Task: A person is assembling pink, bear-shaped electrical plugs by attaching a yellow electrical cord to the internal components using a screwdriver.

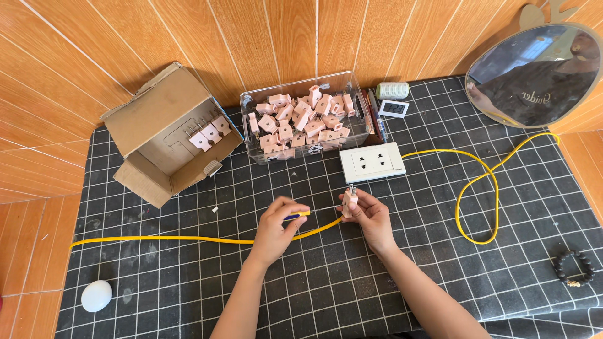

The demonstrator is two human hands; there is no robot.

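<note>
Bench: we saw a bench point(515, 263) covered by a dark mat with a white grid, set against orange wood-panelled walls.
Left hand: our left hand point(276, 229) lay near the middle of the bench, its fingers point(290, 210) clenched around a small screwdriver point(296, 215) with a blue and yellow handle, tip pointing toward the right hand.
Right hand: our right hand point(372, 216) sat just beside the left, its fingers point(361, 202) grasping a pink plug point(349, 201) held upright, its two metal prongs pointing toward the back edge.
Cable: a yellow cable point(169, 238) ran from the left edge of the bench, passed under both hands, looped toward the right edge and led back to the socket.
Socket: a white wall socket plate point(372, 162) lay flat just behind the plug, near it but apart.
Clear box: a transparent plastic box point(301, 88) full of more pink plugs stood behind the socket, toward the back edge.
Cardboard box: an open cardboard box point(157, 107) lay on its side at the back left corner, with a few pink plugs inside.
Other things: a round mirror point(534, 75) leaned at the back right corner; a small digital clock point(394, 108) and a spool of thread point(392, 90) sat right of the clear box; a white egg-shaped object point(96, 295) lay near the front left corner; a dark bead bracelet point(573, 269) lay by the right edge.
</note>
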